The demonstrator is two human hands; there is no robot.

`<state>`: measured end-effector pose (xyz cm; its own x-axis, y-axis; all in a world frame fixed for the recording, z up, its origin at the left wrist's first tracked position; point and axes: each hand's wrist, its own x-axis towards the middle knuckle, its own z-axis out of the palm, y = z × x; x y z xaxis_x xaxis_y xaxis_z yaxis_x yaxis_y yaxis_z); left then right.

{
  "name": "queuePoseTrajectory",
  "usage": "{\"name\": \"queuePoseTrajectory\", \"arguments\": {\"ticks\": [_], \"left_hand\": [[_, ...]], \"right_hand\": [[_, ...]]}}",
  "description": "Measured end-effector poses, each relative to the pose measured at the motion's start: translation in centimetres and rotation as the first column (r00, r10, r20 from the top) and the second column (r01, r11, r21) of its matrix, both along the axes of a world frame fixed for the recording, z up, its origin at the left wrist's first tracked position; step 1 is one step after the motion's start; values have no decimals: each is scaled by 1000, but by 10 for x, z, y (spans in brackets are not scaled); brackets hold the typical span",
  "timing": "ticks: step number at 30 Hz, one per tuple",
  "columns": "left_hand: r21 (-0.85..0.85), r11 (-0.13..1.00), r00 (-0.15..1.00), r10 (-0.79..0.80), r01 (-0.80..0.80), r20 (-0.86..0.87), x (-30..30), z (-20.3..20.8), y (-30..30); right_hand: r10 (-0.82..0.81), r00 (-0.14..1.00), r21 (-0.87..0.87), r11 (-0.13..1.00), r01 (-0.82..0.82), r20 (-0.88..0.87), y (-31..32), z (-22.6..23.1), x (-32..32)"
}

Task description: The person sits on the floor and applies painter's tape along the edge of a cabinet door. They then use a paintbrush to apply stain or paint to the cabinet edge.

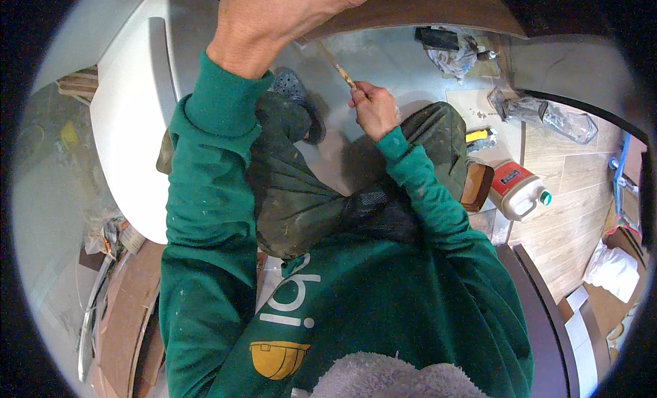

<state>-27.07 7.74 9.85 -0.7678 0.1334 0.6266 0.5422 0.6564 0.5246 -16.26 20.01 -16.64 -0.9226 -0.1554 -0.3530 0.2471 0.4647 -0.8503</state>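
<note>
My right hand (376, 112) is closed around one end of a thin, stained wooden stick (335, 64). The stick points up and left toward the lower edge of a dark brown panel (424, 16), and the kind of tool at its far tip is unclear. My left hand (294, 11) reaches up to the same panel at the top of the view. Its fingers are cut off by the frame, so what they touch is hidden. Between my arms are my knees in dark, dusty trousers and one grey clog (291, 86) on the grey floor.
A white curved panel (130, 124) stands close to my left arm. To the right are a beige jug (521, 193) with a red label, a yellow-handled tool (481, 136), a plastic bag (554, 116) and crumpled plastic (455, 56). Brown boards (126, 309) lie at lower left.
</note>
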Motion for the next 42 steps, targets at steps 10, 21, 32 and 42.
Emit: {"name": "queuePoseTrajectory", "arguments": {"ticks": [10, 21, 32, 42], "left_hand": [[11, 1000, 999, -9, 9, -37, -6, -9, -2], [-42, 998, 998, 50, -52, -35, 0, -1, 8], [48, 999, 997, 20, -24, 75, 1, 3, 9], [-35, 999, 999, 33, -33, -4, -1, -7, 2]], "right_hand": [[-29, 1000, -56, 998, 28, -10, 3, -3, -7], [-14, 1000, -23, 1000, 15, 23, 3, -1, -7], [-25, 1000, -22, 999, 25, -15, 6, 1, 13], [11, 999, 35, 999, -10, -30, -15, -1, -5]]}}
